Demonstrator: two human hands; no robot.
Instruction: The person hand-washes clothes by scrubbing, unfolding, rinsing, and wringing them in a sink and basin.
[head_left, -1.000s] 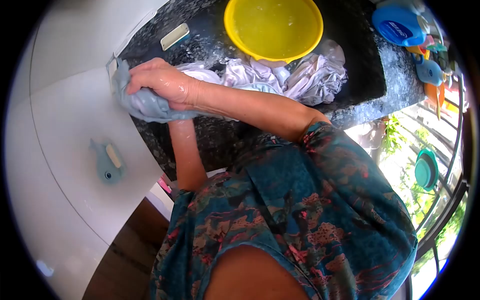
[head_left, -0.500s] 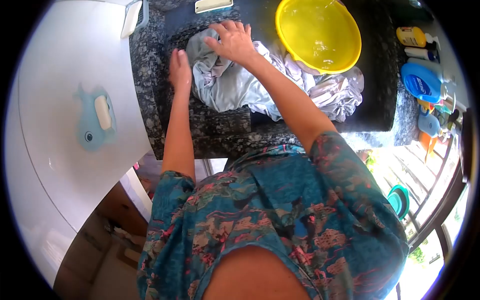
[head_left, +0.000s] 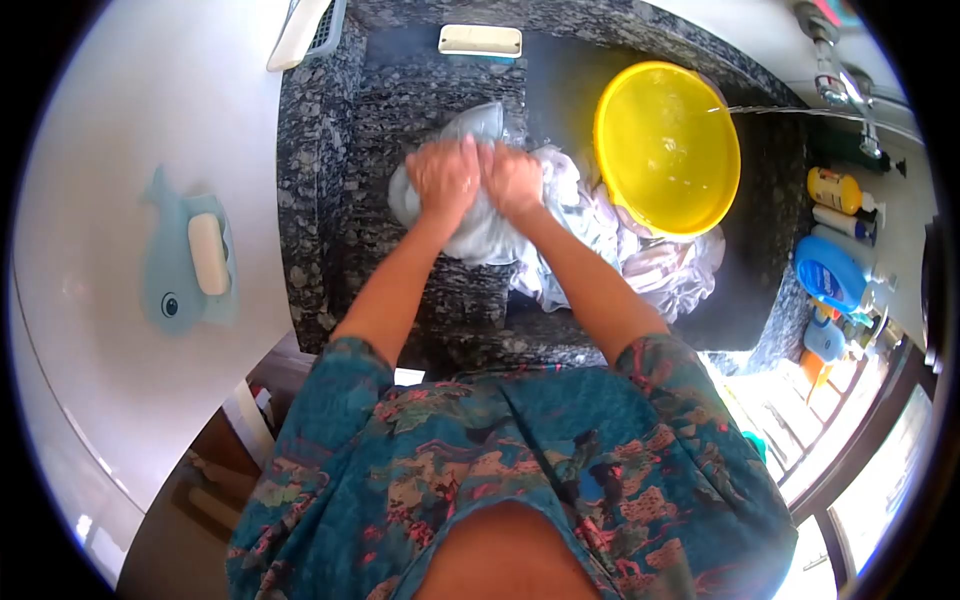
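While the left hand (head_left: 443,180) and right hand (head_left: 513,180) clench the grey cloth (head_left: 483,238) left of the yellow basin (head_left: 605,155), work appears mid-process. Pale garments (head_left: 672,272), bunched along the basin's near side, lie ungripped; their completion cannot be determined.

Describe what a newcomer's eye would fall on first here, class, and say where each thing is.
The bright yellow basin comes first, in the dark stone sink at upper right. Next, the left hand and right hand lie side by side on grey cloth near the centre. At far left, a blue whale-shaped holder bears a pale bar.
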